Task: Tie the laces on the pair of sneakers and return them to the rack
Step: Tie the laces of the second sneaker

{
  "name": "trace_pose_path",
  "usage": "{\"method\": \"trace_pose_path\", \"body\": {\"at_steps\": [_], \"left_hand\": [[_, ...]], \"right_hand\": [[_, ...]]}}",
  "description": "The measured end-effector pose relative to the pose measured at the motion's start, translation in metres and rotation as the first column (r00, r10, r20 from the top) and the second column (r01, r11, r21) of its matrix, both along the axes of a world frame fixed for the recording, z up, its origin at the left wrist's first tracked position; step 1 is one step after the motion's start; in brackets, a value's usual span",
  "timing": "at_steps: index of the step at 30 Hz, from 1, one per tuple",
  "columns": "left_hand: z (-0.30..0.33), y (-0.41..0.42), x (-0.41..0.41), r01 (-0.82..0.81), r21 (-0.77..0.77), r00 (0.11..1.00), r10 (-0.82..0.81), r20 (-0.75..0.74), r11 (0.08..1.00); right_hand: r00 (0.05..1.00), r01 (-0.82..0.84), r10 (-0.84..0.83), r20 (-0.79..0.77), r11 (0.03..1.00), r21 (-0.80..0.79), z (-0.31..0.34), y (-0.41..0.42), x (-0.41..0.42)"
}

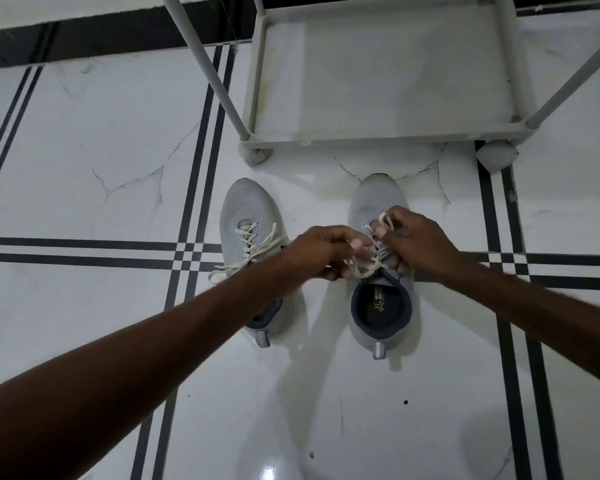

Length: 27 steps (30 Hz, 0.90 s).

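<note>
Two light grey sneakers stand side by side on the floor, toes pointing away from me. The left sneaker [248, 216] has loose cream laces trailing off its left side, and my left forearm crosses over its heel. Over the tongue of the right sneaker [378, 195], both hands work its cream laces [362, 266]. My left hand [321, 249] pinches a lace strand near the middle. My right hand [418, 242] holds a small loop of lace pinched at its fingertips. The right sneaker's dark opening shows below the hands.
A grey shoe rack [378, 136] stands just beyond the sneakers, its bottom shelf bare, with slanted poles rising left and right. The floor is glossy white marble with black stripe lines. A dark skirting runs along the far wall.
</note>
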<state>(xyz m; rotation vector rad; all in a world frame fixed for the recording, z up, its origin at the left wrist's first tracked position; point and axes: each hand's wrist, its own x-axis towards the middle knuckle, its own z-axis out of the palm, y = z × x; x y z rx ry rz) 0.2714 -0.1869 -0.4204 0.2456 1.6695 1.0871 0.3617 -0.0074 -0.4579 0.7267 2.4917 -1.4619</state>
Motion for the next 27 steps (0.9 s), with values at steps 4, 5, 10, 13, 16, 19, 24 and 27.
{"method": "trace_pose_path", "body": {"at_steps": [4, 5, 10, 13, 16, 19, 24, 27], "left_hand": [[0.022, -0.041, -0.031, 0.089, -0.315, 0.712, -0.282, -0.643, 0.945], [0.021, -0.058, -0.040, 0.083, -0.424, 0.658, -0.370, -0.656, 0.902], [-0.004, -0.144, -0.046, -0.056, -0.514, 0.917, -0.160, -0.366, 0.856], [-0.028, -0.161, -0.021, -0.233, -0.412, 0.942, 0.099, -0.319, 0.881], [-0.041, -0.156, 0.000, -0.364, -0.329, 0.897, 0.234, -0.374, 0.871], [-0.039, -0.148, 0.010, -0.386, -0.317, 0.871, 0.229, -0.435, 0.867], [-0.034, -0.141, 0.022, -0.365, -0.267, 0.862, 0.216, -0.458, 0.892], [-0.029, -0.140, 0.025, -0.366, -0.263, 0.851, 0.206, -0.483, 0.893]], "right_hand": [[0.971, 0.156, -0.087, -0.222, 0.935, 0.318, 0.004, -0.014, 0.042], [0.975, 0.179, -0.136, -0.175, 0.949, 0.260, 0.002, -0.016, 0.053], [0.945, 0.169, -0.136, 0.299, 0.982, -0.086, -0.015, -0.029, 0.067], [0.939, 0.119, -0.128, 0.319, 0.992, 0.046, -0.020, -0.030, 0.054], [0.945, 0.077, -0.103, 0.310, 0.993, 0.094, -0.018, -0.036, 0.038], [0.961, 0.051, -0.069, 0.268, 0.996, 0.074, -0.015, -0.046, 0.024], [0.974, 0.011, -0.025, 0.224, 0.998, 0.065, -0.015, -0.063, 0.014], [0.976, -0.018, 0.004, 0.218, 0.998, 0.060, -0.011, -0.068, 0.013]]}}
